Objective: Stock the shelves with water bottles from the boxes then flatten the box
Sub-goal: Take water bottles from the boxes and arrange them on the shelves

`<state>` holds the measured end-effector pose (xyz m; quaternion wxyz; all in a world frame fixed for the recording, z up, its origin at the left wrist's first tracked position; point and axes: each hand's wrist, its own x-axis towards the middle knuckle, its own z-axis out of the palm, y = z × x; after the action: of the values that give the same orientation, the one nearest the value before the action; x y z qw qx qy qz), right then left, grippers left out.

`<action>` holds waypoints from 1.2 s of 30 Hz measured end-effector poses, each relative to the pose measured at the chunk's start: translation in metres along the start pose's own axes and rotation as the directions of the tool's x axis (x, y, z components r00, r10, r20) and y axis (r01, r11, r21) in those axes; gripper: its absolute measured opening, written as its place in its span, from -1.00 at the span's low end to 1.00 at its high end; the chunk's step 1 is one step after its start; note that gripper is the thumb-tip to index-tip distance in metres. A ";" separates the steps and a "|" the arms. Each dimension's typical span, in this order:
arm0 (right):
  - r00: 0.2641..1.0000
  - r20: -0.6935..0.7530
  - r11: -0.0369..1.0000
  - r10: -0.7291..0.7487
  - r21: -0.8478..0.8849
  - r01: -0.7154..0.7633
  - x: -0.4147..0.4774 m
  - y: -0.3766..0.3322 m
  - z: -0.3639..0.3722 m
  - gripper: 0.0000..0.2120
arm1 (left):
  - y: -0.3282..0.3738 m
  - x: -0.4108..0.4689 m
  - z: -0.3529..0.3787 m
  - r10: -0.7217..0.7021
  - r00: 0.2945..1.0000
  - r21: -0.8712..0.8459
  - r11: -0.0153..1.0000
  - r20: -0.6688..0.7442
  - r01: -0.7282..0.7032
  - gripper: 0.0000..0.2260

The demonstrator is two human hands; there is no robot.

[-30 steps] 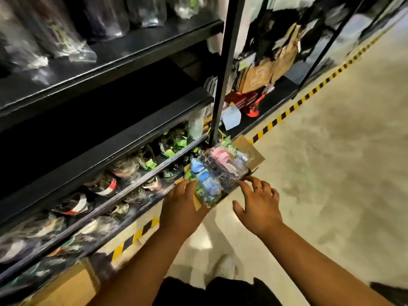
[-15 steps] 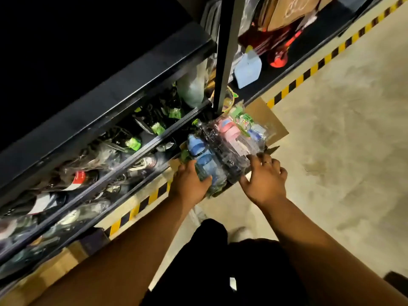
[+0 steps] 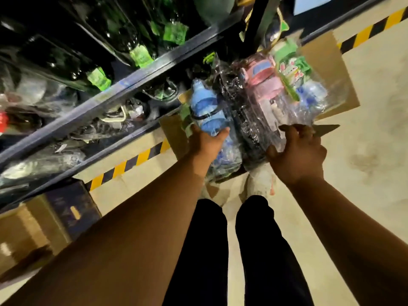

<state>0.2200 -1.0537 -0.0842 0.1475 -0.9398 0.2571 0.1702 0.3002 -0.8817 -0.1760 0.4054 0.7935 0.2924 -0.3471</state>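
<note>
Water bottles: stocking judged part done | shelves (image 3: 123, 85) carry wrapped bottles, contents dark and blurred | box (image 3: 320, 62) on floor beside shelves, loaded, not yet flattened; count hidden under wrap | left hand (image 3: 205, 142) curled round blue bottle (image 3: 207, 111) in box | right hand (image 3: 298, 155) grips pink-lidded bottle (image 3: 260, 80) by its clear wrap; fingertips obscured.

No lettering can be read anywhere. At eleven o'clock, green hang tags (image 3: 141, 55) on the dark bottles (image 3: 106, 25) on the shelf (image 3: 132, 82) carry print blurred beyond reading. At one o'clock, a green card (image 3: 291, 69) on the wrapped bottles (image 3: 260, 85) shows coloured pictures, its words illegible. At nine o'clock a red-and-white label (image 3: 2, 121) is unreadable. Yellow-and-black striped tape (image 3: 132, 161) marks the floor (image 3: 364, 173), wordless.
</note>
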 end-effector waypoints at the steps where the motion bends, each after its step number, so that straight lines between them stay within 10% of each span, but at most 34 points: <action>1: 1.000 -0.022 1.000 -0.008 0.009 0.009 -0.002 0.005 0.007 -0.36 | 0.003 -0.002 0.003 -0.006 1.000 0.016 1.000 0.000 0.006 0.19; 8: 0.997 0.040 0.998 -0.062 -0.021 0.063 0.001 0.022 0.012 -0.46 | 0.006 -0.007 0.018 -0.111 0.994 0.053 0.992 -0.015 0.112 0.15; 14: 0.991 0.132 1.000 -0.031 0.003 0.031 0.033 0.023 -0.001 -0.43 | 0.020 -0.032 0.000 -0.279 0.958 -0.342 0.908 -0.065 0.242 -0.22; 36: 0.952 0.275 0.989 0.137 0.019 -0.147 0.093 0.016 0.001 -0.12 | 0.009 -0.080 0.012 -0.091 0.995 -0.415 0.905 0.029 0.095 -0.13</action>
<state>0.2865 -1.1068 -0.1255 0.1875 -0.8833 0.3045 0.3032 0.2563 -0.9105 -0.1143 0.5491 0.6728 0.3952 -0.2992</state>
